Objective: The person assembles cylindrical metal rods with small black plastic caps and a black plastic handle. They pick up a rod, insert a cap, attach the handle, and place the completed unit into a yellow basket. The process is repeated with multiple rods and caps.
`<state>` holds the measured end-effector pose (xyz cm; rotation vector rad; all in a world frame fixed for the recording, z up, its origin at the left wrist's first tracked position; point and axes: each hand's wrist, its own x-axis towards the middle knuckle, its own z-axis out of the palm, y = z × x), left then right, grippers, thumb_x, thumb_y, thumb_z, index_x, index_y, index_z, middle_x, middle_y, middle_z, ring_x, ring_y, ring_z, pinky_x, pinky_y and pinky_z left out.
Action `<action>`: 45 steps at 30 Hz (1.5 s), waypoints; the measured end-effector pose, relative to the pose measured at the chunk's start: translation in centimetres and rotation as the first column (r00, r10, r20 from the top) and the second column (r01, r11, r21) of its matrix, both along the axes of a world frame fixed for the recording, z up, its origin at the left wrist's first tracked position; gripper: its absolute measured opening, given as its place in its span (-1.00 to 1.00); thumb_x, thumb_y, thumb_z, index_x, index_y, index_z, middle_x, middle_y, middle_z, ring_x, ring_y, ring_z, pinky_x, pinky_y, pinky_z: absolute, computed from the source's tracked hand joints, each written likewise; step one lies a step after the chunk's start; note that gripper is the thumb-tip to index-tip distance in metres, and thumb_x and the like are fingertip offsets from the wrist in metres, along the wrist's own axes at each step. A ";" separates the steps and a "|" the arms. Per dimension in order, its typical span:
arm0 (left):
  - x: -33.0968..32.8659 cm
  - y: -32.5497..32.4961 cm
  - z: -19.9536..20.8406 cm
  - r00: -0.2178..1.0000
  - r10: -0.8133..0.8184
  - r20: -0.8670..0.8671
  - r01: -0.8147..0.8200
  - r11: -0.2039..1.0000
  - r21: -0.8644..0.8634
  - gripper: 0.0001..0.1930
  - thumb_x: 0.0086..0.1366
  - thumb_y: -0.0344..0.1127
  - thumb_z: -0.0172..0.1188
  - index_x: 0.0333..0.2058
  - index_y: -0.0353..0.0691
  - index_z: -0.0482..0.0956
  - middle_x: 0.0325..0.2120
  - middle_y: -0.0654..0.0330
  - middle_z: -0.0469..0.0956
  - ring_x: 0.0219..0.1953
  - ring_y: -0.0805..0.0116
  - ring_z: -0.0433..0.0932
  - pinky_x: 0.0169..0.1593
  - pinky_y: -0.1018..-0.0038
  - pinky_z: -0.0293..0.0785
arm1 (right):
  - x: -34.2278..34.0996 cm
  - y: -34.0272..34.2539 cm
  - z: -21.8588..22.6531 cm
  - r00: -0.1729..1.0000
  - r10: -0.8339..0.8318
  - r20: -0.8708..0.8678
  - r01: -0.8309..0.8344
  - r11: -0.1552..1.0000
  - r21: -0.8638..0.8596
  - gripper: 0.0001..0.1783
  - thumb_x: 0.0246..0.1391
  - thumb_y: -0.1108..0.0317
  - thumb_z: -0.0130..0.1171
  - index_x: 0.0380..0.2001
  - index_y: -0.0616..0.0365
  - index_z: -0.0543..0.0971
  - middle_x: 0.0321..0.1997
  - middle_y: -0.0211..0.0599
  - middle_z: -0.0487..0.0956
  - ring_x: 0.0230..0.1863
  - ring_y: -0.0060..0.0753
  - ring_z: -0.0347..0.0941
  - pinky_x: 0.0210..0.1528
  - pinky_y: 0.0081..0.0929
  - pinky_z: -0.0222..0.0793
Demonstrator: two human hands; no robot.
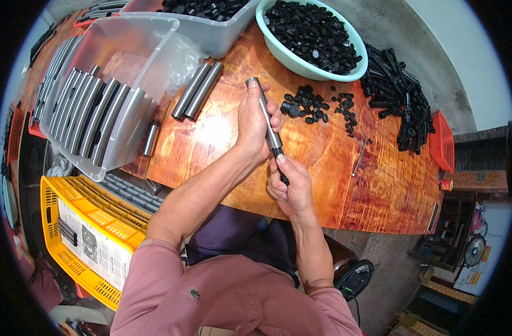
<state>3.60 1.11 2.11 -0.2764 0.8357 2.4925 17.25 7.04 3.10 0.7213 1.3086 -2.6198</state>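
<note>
My left hand is wrapped round a grey metal tube, which slants over the wooden table. My right hand grips a black cylindrical part at the tube's lower end. Its upper end meets the tube; how far it goes inside is hidden. Two more metal tubes lie side by side to the left of my left hand. A short metal tube rests farther left. Small black caps lie scattered to the right of my left hand.
A clear plastic bin with metal tubes stands at the left, above a yellow basket lined with newspaper. At the back are a pale green basin of black caps and a pile of black parts. A thin rod lies at right.
</note>
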 end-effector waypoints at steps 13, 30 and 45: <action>-1.2 -0.4 -1.3 0.991 -0.128 0.029 0.124 0.986 0.111 -0.48 0.51 0.26 -0.28 -0.15 -0.08 0.40 -0.63 0.34 0.31 -0.67 0.49 0.27 -0.60 0.49 0.24 | 0.9 -1.0 -0.1 0.990 0.080 -0.118 0.095 0.251 0.963 -0.60 0.29 0.16 0.09 -0.04 0.32 0.48 -0.29 0.08 0.56 -0.28 -0.05 0.54 -0.20 -0.23 0.44; 3.5 2.0 -0.4 0.944 -0.329 0.028 0.310 0.914 0.263 -0.44 0.54 0.23 -0.44 -0.13 -0.12 0.36 -0.74 0.35 0.21 -0.82 0.52 0.15 -0.74 0.57 0.13 | -2.8 -0.8 -2.1 0.756 -0.181 -0.628 0.653 0.144 0.744 -0.29 0.36 -0.16 -0.15 0.15 0.36 0.31 0.26 0.09 0.28 0.33 -0.03 0.21 0.35 -0.13 0.09; 2.6 1.4 -0.8 0.919 -0.386 -0.082 0.393 0.880 0.267 -0.45 0.54 0.23 -0.38 -0.09 -0.14 0.39 -0.63 0.30 0.31 -0.64 0.46 0.31 -0.51 0.53 0.32 | -2.1 -1.2 -2.8 0.678 -0.252 -0.691 0.726 0.376 0.575 -0.30 0.41 -0.19 -0.21 0.16 0.30 0.33 0.28 -0.02 0.30 0.28 -0.20 0.27 0.35 -0.18 0.13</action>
